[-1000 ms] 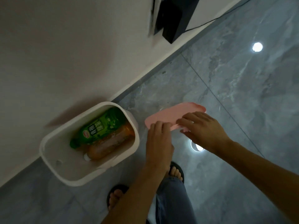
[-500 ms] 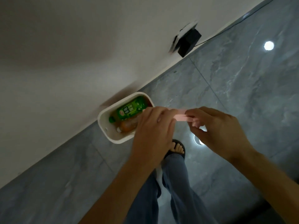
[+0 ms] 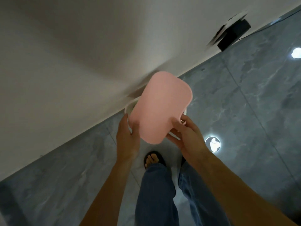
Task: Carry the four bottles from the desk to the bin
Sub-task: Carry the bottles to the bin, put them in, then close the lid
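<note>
A flat pink lid (image 3: 162, 106) is held face-up over the white bin (image 3: 129, 107), which stands on the floor against the wall. The lid hides almost the whole bin; only a sliver of white rim shows at its left and right. My left hand (image 3: 127, 137) grips the lid's near left edge. My right hand (image 3: 185, 136) grips its near right edge. The bottles inside the bin are hidden by the lid.
A white wall (image 3: 81, 54) runs diagonally behind the bin. A black box (image 3: 233, 35) with a cable sits by the wall at the upper right. The floor is grey tile (image 3: 244, 103) with bright light reflections. My legs and sandalled foot (image 3: 154, 159) are below the hands.
The pink lid has been turned from edge-on to flat and brought over the bin. The green and orange bottles, visible before, are now covered. The view has risen and the bin looks farther away.
</note>
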`<state>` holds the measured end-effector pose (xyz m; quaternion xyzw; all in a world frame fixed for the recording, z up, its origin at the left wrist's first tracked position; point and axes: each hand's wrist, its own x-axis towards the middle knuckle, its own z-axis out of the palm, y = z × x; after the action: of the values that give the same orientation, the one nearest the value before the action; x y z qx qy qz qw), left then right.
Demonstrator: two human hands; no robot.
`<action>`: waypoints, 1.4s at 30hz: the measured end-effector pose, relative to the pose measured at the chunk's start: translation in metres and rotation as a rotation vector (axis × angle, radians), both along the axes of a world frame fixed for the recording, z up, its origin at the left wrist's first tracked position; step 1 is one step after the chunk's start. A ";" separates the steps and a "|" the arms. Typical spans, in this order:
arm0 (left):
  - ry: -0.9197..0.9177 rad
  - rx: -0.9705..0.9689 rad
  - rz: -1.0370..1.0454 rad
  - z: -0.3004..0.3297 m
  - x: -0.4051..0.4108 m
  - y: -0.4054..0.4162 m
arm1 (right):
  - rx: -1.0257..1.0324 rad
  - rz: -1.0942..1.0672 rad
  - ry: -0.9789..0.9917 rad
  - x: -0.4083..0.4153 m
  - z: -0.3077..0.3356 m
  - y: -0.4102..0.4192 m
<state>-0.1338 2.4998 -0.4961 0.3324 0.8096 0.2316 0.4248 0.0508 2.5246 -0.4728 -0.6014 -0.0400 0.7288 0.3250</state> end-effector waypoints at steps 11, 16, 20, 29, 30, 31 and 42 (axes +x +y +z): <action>0.029 0.090 0.092 -0.038 0.006 0.005 | -0.188 -0.285 0.027 -0.055 -0.050 -0.024; 0.070 0.077 0.119 -0.042 0.005 0.004 | -0.147 0.176 -0.337 -0.052 -0.065 -0.025; 0.093 0.090 0.163 -0.048 0.004 0.000 | -0.080 0.510 -0.639 -0.047 -0.075 -0.019; 0.087 0.098 0.201 -0.054 0.001 -0.005 | -0.105 0.317 -0.747 -0.052 -0.089 -0.019; 0.089 0.096 0.200 -0.055 0.001 -0.005 | -0.113 0.305 -0.748 -0.052 -0.090 -0.018; 0.091 0.095 0.196 -0.054 0.002 -0.005 | -0.125 0.285 -0.735 -0.052 -0.089 -0.017; 0.100 0.146 0.133 -0.061 0.007 -0.010 | -0.202 0.089 -0.570 -0.048 -0.090 -0.007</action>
<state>-0.1264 2.4898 -0.5575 0.3194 0.8310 0.3006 0.3422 0.0029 2.5179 -0.5624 -0.8085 -0.0832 0.5445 0.2073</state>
